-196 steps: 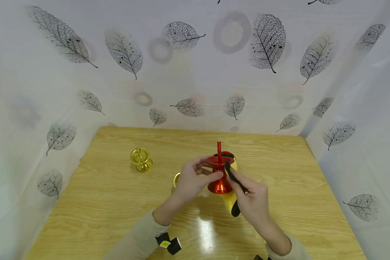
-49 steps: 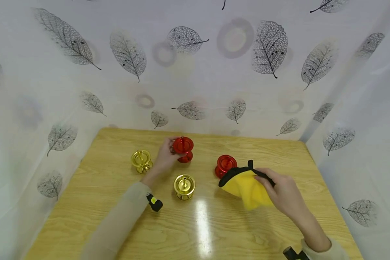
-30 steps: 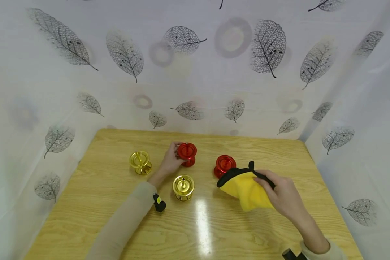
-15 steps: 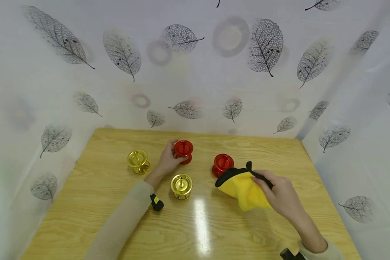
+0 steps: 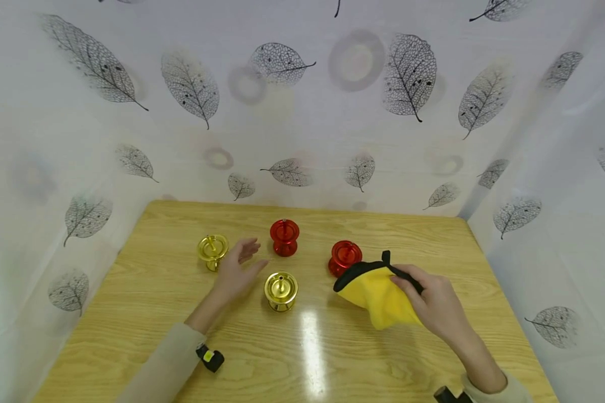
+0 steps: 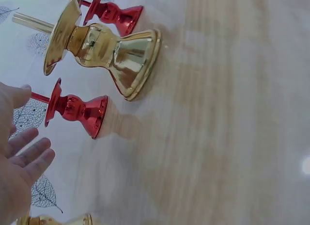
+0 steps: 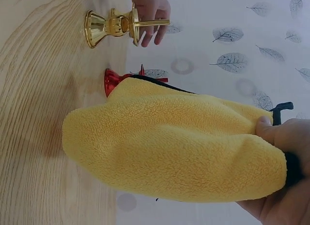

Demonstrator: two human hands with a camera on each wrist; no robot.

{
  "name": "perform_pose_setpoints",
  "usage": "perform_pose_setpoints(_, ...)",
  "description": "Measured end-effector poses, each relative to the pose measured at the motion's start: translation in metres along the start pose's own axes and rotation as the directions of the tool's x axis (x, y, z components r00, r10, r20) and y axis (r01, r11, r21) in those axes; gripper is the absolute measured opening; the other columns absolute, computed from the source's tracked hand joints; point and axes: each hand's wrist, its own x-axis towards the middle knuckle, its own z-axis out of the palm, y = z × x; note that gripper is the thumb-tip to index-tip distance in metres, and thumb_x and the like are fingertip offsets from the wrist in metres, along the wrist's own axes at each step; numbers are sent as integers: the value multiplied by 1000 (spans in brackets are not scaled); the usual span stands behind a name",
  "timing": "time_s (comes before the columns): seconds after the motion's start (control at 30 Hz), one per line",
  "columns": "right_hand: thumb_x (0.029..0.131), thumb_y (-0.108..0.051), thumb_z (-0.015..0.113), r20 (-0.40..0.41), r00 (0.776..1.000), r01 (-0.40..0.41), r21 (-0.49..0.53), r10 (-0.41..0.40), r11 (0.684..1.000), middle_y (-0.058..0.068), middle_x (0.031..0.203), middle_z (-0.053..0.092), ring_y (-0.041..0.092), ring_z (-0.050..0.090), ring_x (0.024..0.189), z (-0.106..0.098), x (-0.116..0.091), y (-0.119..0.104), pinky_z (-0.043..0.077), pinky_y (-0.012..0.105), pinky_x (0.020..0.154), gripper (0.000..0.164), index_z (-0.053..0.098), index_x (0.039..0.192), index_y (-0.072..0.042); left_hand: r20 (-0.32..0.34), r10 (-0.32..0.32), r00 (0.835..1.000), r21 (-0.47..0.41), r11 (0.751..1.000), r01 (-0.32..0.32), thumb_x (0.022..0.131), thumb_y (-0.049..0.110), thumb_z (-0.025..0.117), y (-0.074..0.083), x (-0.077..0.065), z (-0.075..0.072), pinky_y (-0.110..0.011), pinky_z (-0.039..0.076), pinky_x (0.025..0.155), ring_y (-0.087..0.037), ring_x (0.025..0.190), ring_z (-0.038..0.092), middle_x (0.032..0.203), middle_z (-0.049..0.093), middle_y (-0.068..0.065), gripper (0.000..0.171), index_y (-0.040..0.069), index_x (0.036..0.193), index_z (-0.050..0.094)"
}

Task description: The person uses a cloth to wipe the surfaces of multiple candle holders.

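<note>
My left hand point(image 5: 237, 273), fingers spread and holding nothing, hovers between a gold candlestick point(image 5: 213, 246) at the left and a red candlestick point(image 5: 284, 240) standing at the back. It partly hides that gold one's base. A second gold candlestick point(image 5: 280, 288) stands nearer the front, large in the left wrist view. My right hand point(image 5: 442, 307) pinches a yellow cloth point(image 5: 383, 296) with black edging by its border, and the cloth hangs down. Behind the cloth is another red candlestick point(image 5: 345, 254), its base partly covered. In the right wrist view the yellow cloth point(image 7: 174, 142) fills the middle.
All the candlesticks stand upright on a wooden table point(image 5: 363, 364), each with a central spike. A white curtain point(image 5: 302, 123) printed with leaves encloses the back and both sides. A bright light reflection lies on the tabletop near the front.
Earlier, both hands were at a red candlestick with the cloth. My left hand then set it at the back, let it go and drew back left. The right hand lately holds still.
</note>
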Motion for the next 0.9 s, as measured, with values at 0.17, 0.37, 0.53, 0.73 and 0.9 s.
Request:
perform_pose_setpoints(0.17, 93, -13, 64, -8, 1000, 1, 16, 0, 1000, -11, 66, 59, -9, 22, 43, 0, -1, 0, 26, 13, 39, 18, 70, 110, -13, -182, 36, 983, 35, 999, -30, 80, 23, 80, 2, -31, -18, -35, 58, 83, -26, 97, 70, 110, 72, -11, 46, 7, 120, 62)
perform_pose_setpoints(0.37, 93, -10, 64, -20, 1000, 2, 43, -2, 999, -10, 69, 61, -10, 22, 43, 0, -2, 0, 26, 14, 38, 19, 70, 110, -14, -452, 96, 887, 99, 993, -57, 76, 18, 84, -11, -49, -43, -13, 55, 65, 3, 72, 67, 94, 74, -13, 41, 2, 108, 66)
perform_pose_setpoints(0.53, 93, -10, 63, -21, 1000, 3, 56, -2, 998, -10, 71, 62, -8, 23, 43, 0, -2, 0, 27, 13, 39, 19, 70, 110, -15, -536, 102, 838, 132, 991, -36, 74, 14, 84, -27, -51, -56, -11, 54, 67, 1, 75, 65, 102, 71, -16, 51, 0, 118, 61)
perform_pose_setpoints(0.73, 93, -10, 64, -23, 1000, 15, 47, -14, 999, -11, 63, 54, -9, 22, 43, -1, -2, 0, 26, 13, 39, 19, 70, 110, -13, -493, 2, 870, 82, 996, 44, 76, 18, 83, -46, -46, -57, -17, 51, 85, -26, 104, 60, 125, 60, -14, 75, 2, 138, 44)
perform_pose_setpoints(0.9, 93, -10, 63, -21, 1000, 12, 48, -11, 999, -11, 62, 53, -9, 22, 44, -2, -1, 1, 26, 13, 39, 18, 70, 110, -12, -400, -135, 906, -17, 990, 140, 78, 23, 82, -56, -36, -55, -37, 47, 101, -26, 119, 52, 136, 48, -12, 85, 6, 146, 33)
